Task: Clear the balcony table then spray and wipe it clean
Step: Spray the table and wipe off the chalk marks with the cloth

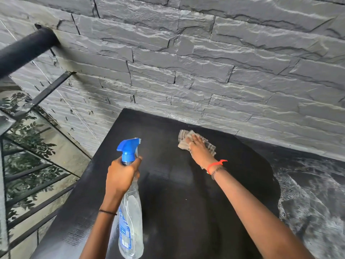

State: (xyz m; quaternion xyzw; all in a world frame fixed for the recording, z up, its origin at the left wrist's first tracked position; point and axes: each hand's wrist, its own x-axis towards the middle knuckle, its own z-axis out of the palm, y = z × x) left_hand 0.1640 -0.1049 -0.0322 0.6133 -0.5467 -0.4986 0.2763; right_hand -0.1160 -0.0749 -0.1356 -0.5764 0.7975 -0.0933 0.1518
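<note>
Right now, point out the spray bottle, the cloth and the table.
spray bottle (133, 208): head view, on its clear body.
cloth (182, 142): head view, on its uncovered left part.
table (177, 202): head view, on its bare dark top.

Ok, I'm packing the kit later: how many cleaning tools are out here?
2. The left hand grips the bottle above the table, near left; the cloth lies under the right hand by the far edge. More may be out of view.
</note>
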